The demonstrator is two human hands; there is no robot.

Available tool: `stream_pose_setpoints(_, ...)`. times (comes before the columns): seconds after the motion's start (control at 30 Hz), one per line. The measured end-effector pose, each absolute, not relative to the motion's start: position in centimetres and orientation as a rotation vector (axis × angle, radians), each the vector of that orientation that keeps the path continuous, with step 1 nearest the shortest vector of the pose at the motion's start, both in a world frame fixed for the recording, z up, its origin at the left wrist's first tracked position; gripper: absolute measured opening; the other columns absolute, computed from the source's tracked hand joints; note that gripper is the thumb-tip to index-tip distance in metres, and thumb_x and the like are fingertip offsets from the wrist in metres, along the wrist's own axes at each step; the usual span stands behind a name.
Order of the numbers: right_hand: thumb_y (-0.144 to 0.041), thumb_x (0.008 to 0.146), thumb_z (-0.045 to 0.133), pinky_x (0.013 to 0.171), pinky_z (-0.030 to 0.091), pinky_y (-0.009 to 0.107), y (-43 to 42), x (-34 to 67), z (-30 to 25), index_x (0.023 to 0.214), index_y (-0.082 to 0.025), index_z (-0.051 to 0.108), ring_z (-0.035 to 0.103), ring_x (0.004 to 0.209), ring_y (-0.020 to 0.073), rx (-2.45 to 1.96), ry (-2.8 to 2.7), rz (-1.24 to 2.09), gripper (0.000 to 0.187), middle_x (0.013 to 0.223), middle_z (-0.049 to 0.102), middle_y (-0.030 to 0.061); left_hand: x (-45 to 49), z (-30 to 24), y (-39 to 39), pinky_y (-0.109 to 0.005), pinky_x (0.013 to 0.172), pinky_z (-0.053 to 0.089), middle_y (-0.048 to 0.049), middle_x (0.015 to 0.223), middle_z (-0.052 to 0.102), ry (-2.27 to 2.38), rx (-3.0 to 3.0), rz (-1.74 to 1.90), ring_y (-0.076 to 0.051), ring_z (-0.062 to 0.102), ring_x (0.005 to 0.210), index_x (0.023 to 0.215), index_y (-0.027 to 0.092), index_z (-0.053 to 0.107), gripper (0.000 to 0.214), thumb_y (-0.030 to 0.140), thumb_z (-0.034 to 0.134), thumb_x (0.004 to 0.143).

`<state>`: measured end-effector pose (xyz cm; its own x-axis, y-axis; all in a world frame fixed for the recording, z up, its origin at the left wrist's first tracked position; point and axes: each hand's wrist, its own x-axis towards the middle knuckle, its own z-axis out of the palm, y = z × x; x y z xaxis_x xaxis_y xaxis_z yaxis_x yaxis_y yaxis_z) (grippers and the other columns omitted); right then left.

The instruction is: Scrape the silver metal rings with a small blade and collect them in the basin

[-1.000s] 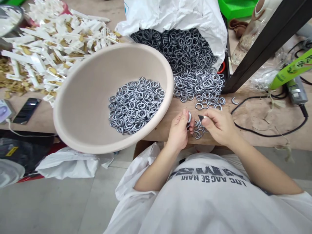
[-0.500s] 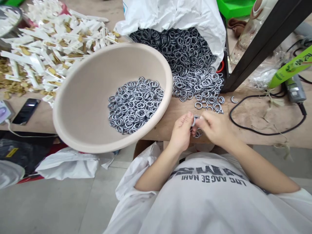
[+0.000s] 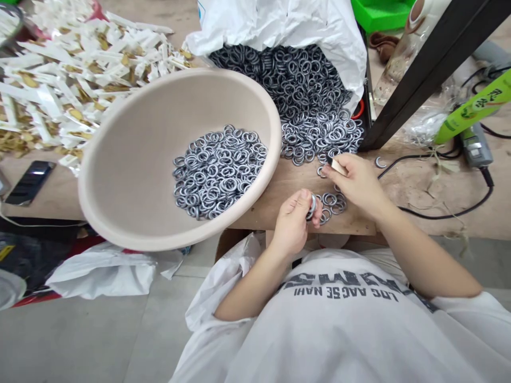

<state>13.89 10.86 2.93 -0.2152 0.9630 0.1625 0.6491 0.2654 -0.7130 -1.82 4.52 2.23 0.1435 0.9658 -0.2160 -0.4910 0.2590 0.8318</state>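
Observation:
My left hand (image 3: 294, 223) is closed around a short stack of grey metal rings (image 3: 312, 207), held upright at the fingertips. My right hand (image 3: 356, 183) pinches a small tool (image 3: 337, 167) with a pale body and a black tip. Loose rings (image 3: 330, 205) lie on the wooden table (image 3: 275, 199) between my hands, partly hidden by my left fingers. A beige basin (image 3: 255, 183) holds a heap of similar rings (image 3: 217, 173) to the left of my hands. A larger mound of rings (image 3: 307, 101) spills from a white sack (image 3: 287, 29) beyond them.
White plastic strips with gold pieces (image 3: 67, 90) are heaped at far left, near a black phone (image 3: 30, 182). A black metal post (image 3: 431, 74) rises at right. Beyond it lie a black cable (image 3: 443, 213), a green-wrapped power tool (image 3: 475, 106) and a green tray (image 3: 379, 13).
My right hand has moved away from my left hand, up and to the right, and the tool's black tip now shows. My left hand still holds the rings.

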Motion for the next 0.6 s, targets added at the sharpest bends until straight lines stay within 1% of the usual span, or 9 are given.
stream_pose_setpoints(0.03, -0.042, 0.093, 0.062, 0.063, 0.032, 0.032, 11.7, 14.2, 2.7, 0.077, -0.020, 0.063, 0.054, 0.074, 0.0192, -1.534, -2.085, 0.543, 0.027, 0.081, 0.060, 0.0043, -2.2, 2.1, 4.7, -0.020, 0.050, 0.041, 0.0013, 0.062, 0.058, 0.889, 0.692, 1.180, -0.007, 0.049, 0.050, 0.069, 0.016, 0.058, 0.044, 0.054, 0.068, 0.088)
stream_pose_setpoints(0.1, -0.034, 0.091, 0.064, 0.062, 0.028, 0.033, 12.8, 14.6, 2.3, 0.083, -0.020, 0.067, 0.055, 0.078, 0.0209, -1.653, -2.267, 0.358, 0.016, 0.092, 0.063, 0.0073, -2.9, 1.8, 5.1, -0.020, 0.051, 0.044, -0.0010, 0.069, 0.065, 0.941, 0.684, 1.178, -0.007, 0.054, 0.051, 0.077, 0.015, 0.066, 0.040, 0.054, 0.071, 0.086)
stream_pose_setpoints(0.2, -0.028, 0.091, 0.059, 0.063, 0.028, 0.033, 12.9, 14.4, 2.0, 0.083, -0.020, 0.068, 0.055, 0.078, 0.0211, -1.674, -2.262, 0.358, 0.014, 0.096, 0.064, 0.0084, -3.8, 1.2, 5.9, -0.018, 0.051, 0.044, -0.0032, 0.074, 0.070, 0.982, 0.636, 1.201, -0.006, 0.056, 0.052, 0.085, 0.014, 0.071, 0.037, 0.051, 0.075, 0.083)
stream_pose_setpoints(0.27, -0.032, 0.093, 0.057, 0.066, 0.033, 0.033, 12.2, 14.1, 2.2, 0.082, -0.020, 0.065, 0.055, 0.078, 0.0202, -1.551, -2.106, 0.574, 0.018, 0.090, 0.062, 0.0064, -4.2, 1.0, 6.3, -0.018, 0.050, 0.044, -0.0033, 0.075, 0.071, 0.992, 0.632, 1.225, -0.006, 0.056, 0.053, 0.091, 0.014, 0.072, 0.035, 0.048, 0.077, 0.082)
stream_pose_setpoints(0.33, -0.039, 0.096, 0.054, 0.067, 0.036, 0.032, 11.3, 14.1, 2.6, 0.084, -0.020, 0.062, 0.054, 0.075, 0.0183, -1.382, -1.927, 0.916, 0.023, 0.083, 0.060, 0.0033, -4.4, 0.8, 6.6, -0.017, 0.050, 0.044, -0.0014, 0.075, 0.071, 1.002, 0.666, 1.234, -0.006, 0.056, 0.053, 0.106, 0.017, 0.073, 0.039, 0.045, 0.080, 0.080)
stream_pose_setpoints(0.4, -0.044, 0.098, 0.051, 0.063, 0.037, 0.030, 10.4, 14.3, 3.1, 0.088, -0.021, 0.059, 0.052, 0.068, 0.0160, -1.281, -1.810, 1.222, 0.026, 0.078, 0.059, 0.0007, -4.4, 0.8, 6.8, -0.017, 0.049, 0.043, 0.0009, 0.075, 0.069, 1.020, 0.724, 1.240, -0.007, 0.056, 0.054, 0.117, 0.022, 0.070, 0.044, 0.044, 0.079, 0.081)
stream_pose_setpoints(0.47, -0.044, 0.098, 0.052, 0.059, 0.035, 0.029, 9.9, 14.5, 3.6, 0.084, -0.022, 0.055, 0.048, 0.062, 0.0142, -1.302, -1.810, 1.336, 0.027, 0.073, 0.058, -0.0011, -4.2, 0.9, 6.8, -0.018, 0.047, 0.042, 0.0016, 0.074, 0.065, 1.041, 0.790, 1.216, -0.007, 0.056, 0.055, 0.112, 0.022, 0.071, 0.038, 0.049, 0.074, 0.085)
stream_pose_setpoints(0.53, -0.042, 0.097, 0.055, 0.057, 0.033, 0.029, 9.6, 14.6, 3.9, 0.076, -0.022, 0.052, 0.045, 0.060, 0.0134, -1.364, -1.872, 1.277, 0.029, 0.067, 0.053, -0.0025, -4.0, 1.0, 6.7, -0.018, 0.045, 0.040, 0.0017, 0.072, 0.062, 1.058, 0.861, 1.136, -0.007, 0.055, 0.054, 0.098, 0.020, 0.071, 0.034, 0.052, 0.071, 0.086)
stream_pose_setpoints(0.6, -0.039, 0.096, 0.057, 0.058, 0.034, 0.029, 9.5, 14.3, 4.2, 0.075, -0.022, 0.053, 0.045, 0.062, 0.0135, -1.368, -1.859, 1.189, 0.027, 0.066, 0.051, -0.0027, -3.6, 1.0, 6.6, -0.017, 0.044, 0.036, 0.0022, 0.068, 0.060, 1.058, 0.926, 1.041, -0.006, 0.051, 0.050, 0.084, 0.018, 0.066, 0.036, 0.053, 0.071, 0.085)
